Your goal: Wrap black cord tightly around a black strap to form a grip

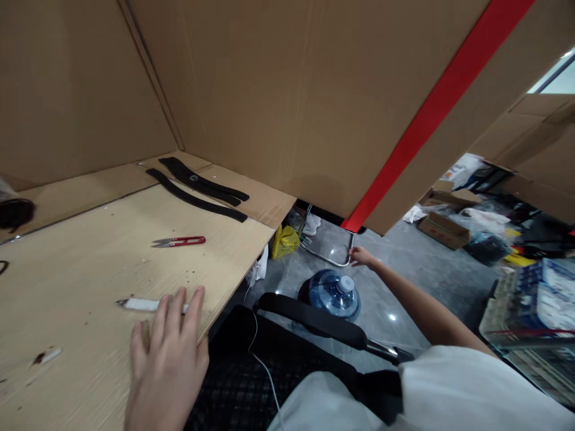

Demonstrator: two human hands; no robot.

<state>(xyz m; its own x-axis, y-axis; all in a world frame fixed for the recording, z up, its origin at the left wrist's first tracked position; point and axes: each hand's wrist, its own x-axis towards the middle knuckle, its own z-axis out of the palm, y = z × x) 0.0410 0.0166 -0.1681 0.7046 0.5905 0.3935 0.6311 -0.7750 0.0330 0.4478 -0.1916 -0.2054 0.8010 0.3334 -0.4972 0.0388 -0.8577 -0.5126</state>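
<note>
Plywood tabletop (pixel 90 269) spans the near left of the scene, and the person's left hand (pixel 168 353) lies palm down at its right edge. Its fingers are extended and slightly spread, clasping nothing, and they cover the right end of a white-wrapped pointed tool (pixel 141 304), whose dark tip points left. Farther back lie red-handled thread snips (pixel 179 242), blades to the left, and beyond them several black strips (pixel 197 200) run side by side toward the far corner. A small white piece with a dark end (pixel 49 356) lies at the near left; a dark brown coil (pixel 17 214) sits at the far left.

The right arm stretches out past the table, with the right hand (pixel 362 257) beside a bent metal tube frame (pixel 330 260) at the foot of a cardboard panel (pixel 269 90) bearing red tape (pixel 431 114). Whether its fingers grasp the tube cannot be told. Just nearer, a blue water jug (pixel 330 293) stands on the grey floor (pixel 399 287), behind a black chair armrest (pixel 314 317). A yellow plastic bag (pixel 285 241) lies left of the frame.
</note>
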